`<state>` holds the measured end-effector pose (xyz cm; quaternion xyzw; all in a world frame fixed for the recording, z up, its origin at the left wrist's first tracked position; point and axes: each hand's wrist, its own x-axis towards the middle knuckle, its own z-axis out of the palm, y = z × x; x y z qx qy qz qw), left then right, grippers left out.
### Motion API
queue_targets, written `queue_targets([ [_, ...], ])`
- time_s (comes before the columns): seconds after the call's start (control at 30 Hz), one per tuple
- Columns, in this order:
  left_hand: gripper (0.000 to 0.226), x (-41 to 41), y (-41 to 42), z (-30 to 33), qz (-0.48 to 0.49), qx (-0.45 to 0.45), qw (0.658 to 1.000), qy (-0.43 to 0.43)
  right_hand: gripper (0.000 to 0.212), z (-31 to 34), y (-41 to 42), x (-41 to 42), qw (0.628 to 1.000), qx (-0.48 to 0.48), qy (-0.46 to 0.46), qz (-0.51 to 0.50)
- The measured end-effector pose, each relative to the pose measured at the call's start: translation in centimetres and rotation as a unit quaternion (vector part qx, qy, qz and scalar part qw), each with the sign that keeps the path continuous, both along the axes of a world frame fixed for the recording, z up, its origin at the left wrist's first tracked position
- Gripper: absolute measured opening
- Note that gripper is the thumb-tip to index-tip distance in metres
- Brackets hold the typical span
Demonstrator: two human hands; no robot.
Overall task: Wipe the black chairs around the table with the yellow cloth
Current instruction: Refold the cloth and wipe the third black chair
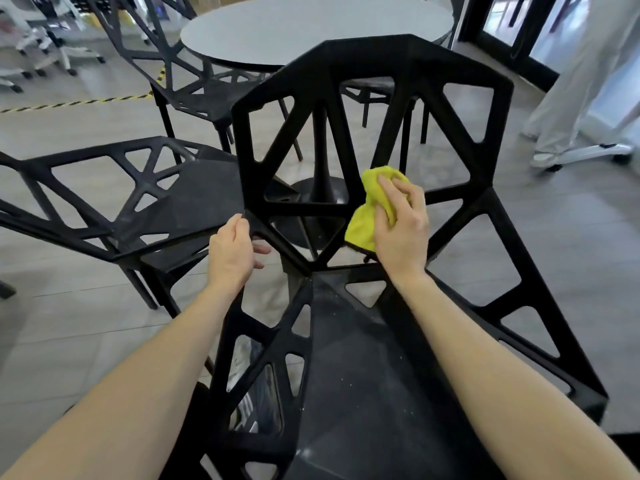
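Observation:
A black chair (pixel 346 358) of open triangular struts fills the near middle, its backrest (pixel 367 60) rising toward the round grey table (pixel 311 26). My right hand (pixel 401 226) grips the bunched yellow cloth (pixel 367 213) and presses it against a strut low in the backrest. My left hand (pixel 230 252) holds the backrest's lower left edge, fingers curled round the frame. A second black chair (pixel 156 202) stands close on the left, and a third black chair (pixel 194 84) sits farther back by the table.
A person in pale trousers (pixel 575 74) stands at the right beside a white wheeled base (pixel 588 152). Yellow-black hazard tape (pixel 79 102) runs along the tiled floor at left. White office chairs (pixel 41 39) cluster far left. Another black chair (pixel 384 95) sits under the table.

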<state>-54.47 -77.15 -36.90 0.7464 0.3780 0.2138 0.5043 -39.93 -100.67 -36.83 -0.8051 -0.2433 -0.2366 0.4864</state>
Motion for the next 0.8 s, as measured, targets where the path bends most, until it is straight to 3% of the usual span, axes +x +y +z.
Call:
queue_targets([
  [0.1, 0.052, -0.1, 0.0, 0.1, -0.004, 0.013, 1.000, 0.004, 0.048, -1.7, 3.5, -1.4, 0.997, 0.043, 0.062, -0.013],
  [0.23, 0.055, 0.1, 0.4, -0.3, 0.004, 0.004, 1.000, 0.007, 0.049, -8.7, 4.0, -7.2, 0.968, -0.051, 0.223, 0.103],
  [0.3, 0.055, 0.0, 0.6, -0.6, 0.007, 0.000, 1.000, 0.006, 0.045, -7.3, 2.7, -6.3, 0.972, -0.047, 0.209, 0.097],
  [0.4, 0.056, 0.1, 0.7, -0.7, 0.004, 0.008, 1.000, 0.009, 0.041, -2.1, 2.1, -2.2, 0.982, 0.088, 0.167, -0.019],
  [0.47, 0.056, 0.1, 0.5, -0.4, 0.002, 0.016, 1.000, 0.007, 0.042, -0.3, 3.1, -0.8, 0.979, 0.120, 0.153, -0.055],
  [0.53, 0.056, 0.1, 0.3, -0.3, 0.001, 0.013, 1.000, 0.004, 0.043, -1.8, 4.7, -2.5, 0.976, 0.120, 0.177, -0.036],
  [0.67, 0.058, -0.2, 0.4, -0.4, -0.005, 0.008, 1.000, 0.009, 0.038, -7.6, 4.8, -7.8, 0.926, 0.017, 0.375, 0.047],
  [0.73, 0.056, -0.2, 0.4, -0.4, -0.008, 0.008, 1.000, 0.001, 0.036, -6.0, 3.5, -7.2, 0.929, 0.047, 0.363, 0.048],
  [0.8, 0.051, -0.1, 0.7, -0.5, -0.006, 0.013, 1.000, -0.003, 0.039, -2.8, 2.8, -3.9, 0.947, 0.135, 0.290, 0.009],
])
